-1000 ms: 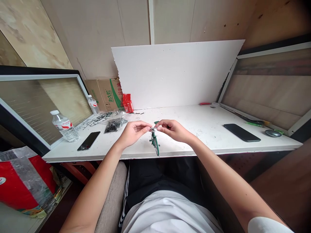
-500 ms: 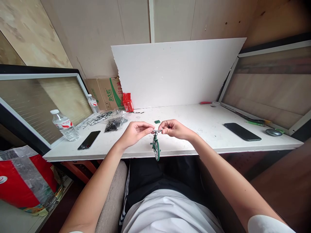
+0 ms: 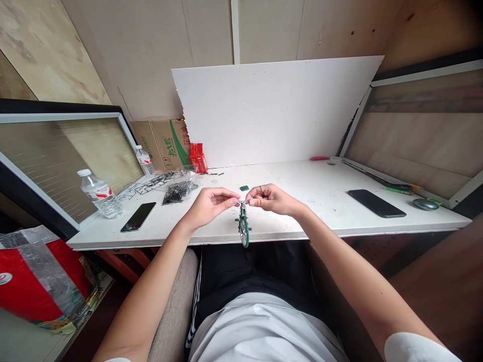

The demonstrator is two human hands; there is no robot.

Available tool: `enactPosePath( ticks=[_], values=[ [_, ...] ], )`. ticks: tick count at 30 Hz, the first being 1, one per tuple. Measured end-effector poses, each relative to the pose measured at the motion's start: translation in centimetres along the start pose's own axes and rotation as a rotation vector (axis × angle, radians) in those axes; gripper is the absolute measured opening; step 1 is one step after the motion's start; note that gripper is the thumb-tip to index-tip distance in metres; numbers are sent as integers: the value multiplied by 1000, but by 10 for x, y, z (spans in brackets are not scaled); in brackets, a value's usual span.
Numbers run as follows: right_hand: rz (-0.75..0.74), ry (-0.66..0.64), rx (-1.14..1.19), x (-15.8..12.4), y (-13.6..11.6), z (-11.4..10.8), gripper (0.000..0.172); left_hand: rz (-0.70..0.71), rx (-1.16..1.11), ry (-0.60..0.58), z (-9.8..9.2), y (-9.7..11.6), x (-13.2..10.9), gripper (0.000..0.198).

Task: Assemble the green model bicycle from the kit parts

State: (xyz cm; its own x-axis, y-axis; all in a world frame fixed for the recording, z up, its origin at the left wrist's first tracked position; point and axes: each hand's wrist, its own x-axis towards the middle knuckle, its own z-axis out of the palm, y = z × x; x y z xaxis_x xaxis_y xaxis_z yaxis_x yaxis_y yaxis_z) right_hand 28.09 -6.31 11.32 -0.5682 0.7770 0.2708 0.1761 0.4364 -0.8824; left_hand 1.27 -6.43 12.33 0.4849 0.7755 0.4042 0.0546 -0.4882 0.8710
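Bike (image 3: 243, 221) is showing at the table edge (image 3: 313, 234), where left hand (image 3: 208, 205) and right hand (image 3: 274, 200) are pinching its handlebar (image 3: 243, 202) by both ends, maybe risking a snap if either is twisting too hard.

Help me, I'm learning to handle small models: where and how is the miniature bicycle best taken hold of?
Take the miniature bicycle probably by both ends of its silver handlebar, left hand from the left, right hand from the right. The bar spans sideways at the top, while the green-rimmed wheel points toward the camera, so side-on grips should stay clear of it.
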Motion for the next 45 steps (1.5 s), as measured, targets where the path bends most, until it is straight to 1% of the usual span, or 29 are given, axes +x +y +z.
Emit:
enactPosePath(
  ticks=[5, 10, 16, 22, 29, 36, 45],
  values=[
    [2, 16, 2, 0, 1, 0, 44, -6, -13, 12, 0, -2, 0, 39],
    [7, 31, 41, 1, 5, -1, 42, -6, -16, -2, 1, 0, 0, 37],
    [11, 17, 64, 2, 5, -1, 42, -32, -46, -21, 1, 1, 1, 39],
    [15, 20, 78, 2, 7, -1, 41, -41, -80, -27, 1, -2, 2, 41],
    [-2, -41, 121, 1, 11, -4, 44, -33, -116, -14, 3, 0, 2, 39],
    [6, -59, 141, 0, 10, -3, 46, -49, -151, -28, 5, 1, 1, 38],
    [0, -90, 225, 1, 7, 0, 44, 5, -135, -73, 5, -2, 2, 31]
  ],
)
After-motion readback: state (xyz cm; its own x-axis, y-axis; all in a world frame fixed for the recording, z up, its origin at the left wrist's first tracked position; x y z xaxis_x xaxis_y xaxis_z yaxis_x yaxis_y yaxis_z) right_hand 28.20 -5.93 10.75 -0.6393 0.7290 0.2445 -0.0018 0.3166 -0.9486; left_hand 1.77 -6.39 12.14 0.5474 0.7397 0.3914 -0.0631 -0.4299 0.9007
